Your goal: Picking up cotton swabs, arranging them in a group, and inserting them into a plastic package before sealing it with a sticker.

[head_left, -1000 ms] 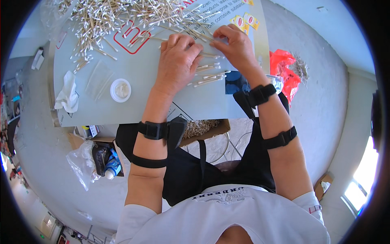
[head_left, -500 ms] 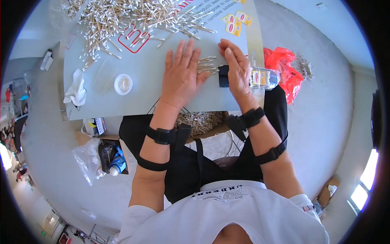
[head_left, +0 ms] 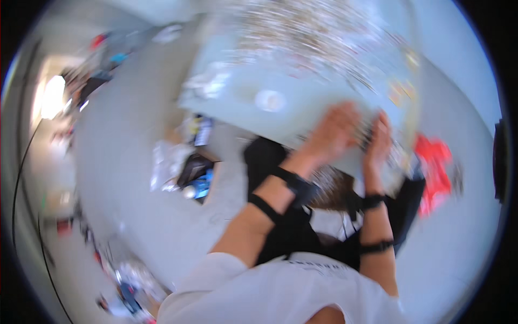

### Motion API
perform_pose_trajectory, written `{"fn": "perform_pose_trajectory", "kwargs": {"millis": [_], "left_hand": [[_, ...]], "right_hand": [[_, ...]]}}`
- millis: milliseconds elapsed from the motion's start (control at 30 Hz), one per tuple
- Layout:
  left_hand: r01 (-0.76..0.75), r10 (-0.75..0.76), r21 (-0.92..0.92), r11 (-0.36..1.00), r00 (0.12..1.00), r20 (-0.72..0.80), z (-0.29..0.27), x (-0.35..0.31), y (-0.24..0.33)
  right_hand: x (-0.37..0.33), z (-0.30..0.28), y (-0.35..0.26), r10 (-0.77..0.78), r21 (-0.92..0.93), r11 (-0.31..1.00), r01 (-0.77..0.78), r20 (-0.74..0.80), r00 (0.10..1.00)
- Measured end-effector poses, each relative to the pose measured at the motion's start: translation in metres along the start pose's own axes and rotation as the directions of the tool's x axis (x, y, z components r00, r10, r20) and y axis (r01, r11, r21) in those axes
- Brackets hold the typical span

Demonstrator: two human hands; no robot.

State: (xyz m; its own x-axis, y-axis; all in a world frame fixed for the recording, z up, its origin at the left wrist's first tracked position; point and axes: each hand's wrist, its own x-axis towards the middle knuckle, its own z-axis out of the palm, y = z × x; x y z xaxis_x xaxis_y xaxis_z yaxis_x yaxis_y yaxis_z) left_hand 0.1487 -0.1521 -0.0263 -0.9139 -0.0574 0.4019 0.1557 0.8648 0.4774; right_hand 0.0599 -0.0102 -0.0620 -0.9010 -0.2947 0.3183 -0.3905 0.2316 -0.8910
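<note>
Motion smears the whole view. My left hand lies over the table near its front edge, fingers stretched out. Just to its right, my right hand stands on edge with its fingers straight. Between the two hands is a dark patch; any cotton swabs there are too blurred to make out. Beside the right hand, a clear pack shows as a smear. Farther back spreads a large heap of cotton swabs. A round white dish sits left of my hands.
White tissue lies at the table's left, yellow labels at its right. A box of swabs is below the front edge. On the floor are a red plastic bag, a clear bag and a blue bottle.
The whole view has swung left, so table and hands now appear farther right and turned. Both hands stay close together; the swabs between them no longer show clearly.
</note>
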Motion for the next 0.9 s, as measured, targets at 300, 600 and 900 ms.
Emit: {"fn": "perform_pose_trajectory", "kwargs": {"millis": [300,600,900], "left_hand": [[0.294,-0.367,-0.273,0.916,0.889,-0.273,0.03,0.013,0.016],[0.122,-0.166,-0.284,0.951,0.977,-0.133,0.031,0.033,0.021],[0.009,-0.028,-0.164,0.986,0.993,-0.113,0.052,0.035,0.034]], "right_hand": [[0.005,0.004,-0.01,0.206,0.384,0.897,-0.22,0.077,0.976],[0.015,-0.001,-0.009,0.325,0.471,0.822,-0.321,0.074,0.943],[0.007,-0.014,-0.005,0.382,0.545,0.774,-0.322,0.004,0.924]]}}
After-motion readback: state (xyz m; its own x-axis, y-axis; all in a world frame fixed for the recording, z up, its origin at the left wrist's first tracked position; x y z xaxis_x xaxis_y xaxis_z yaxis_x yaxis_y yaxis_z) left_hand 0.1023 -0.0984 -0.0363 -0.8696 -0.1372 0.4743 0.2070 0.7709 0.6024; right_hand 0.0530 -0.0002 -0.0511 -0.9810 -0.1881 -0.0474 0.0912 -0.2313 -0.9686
